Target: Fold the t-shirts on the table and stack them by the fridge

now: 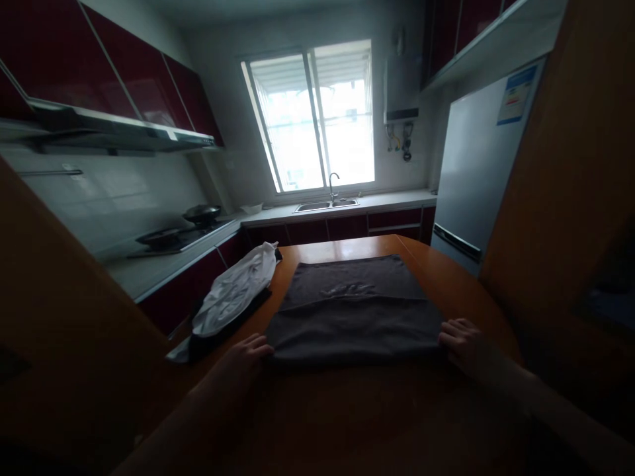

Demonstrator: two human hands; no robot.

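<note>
A dark grey folded garment [353, 307] with a faint print lies flat on the wooden table [461, 284]. My left hand [245, 354] rests at its near left corner, fingers curled onto the cloth edge. At the near right corner my right hand [461, 344] does the same, fingers bent on the fabric edge. Both hands appear to pinch the front fold.
A pile of white and dark clothes [233, 297] lies on the table's left side. Behind are a counter with a stove and pans [181, 231], a sink [327, 205] under the window, and a fridge [476, 172] at right.
</note>
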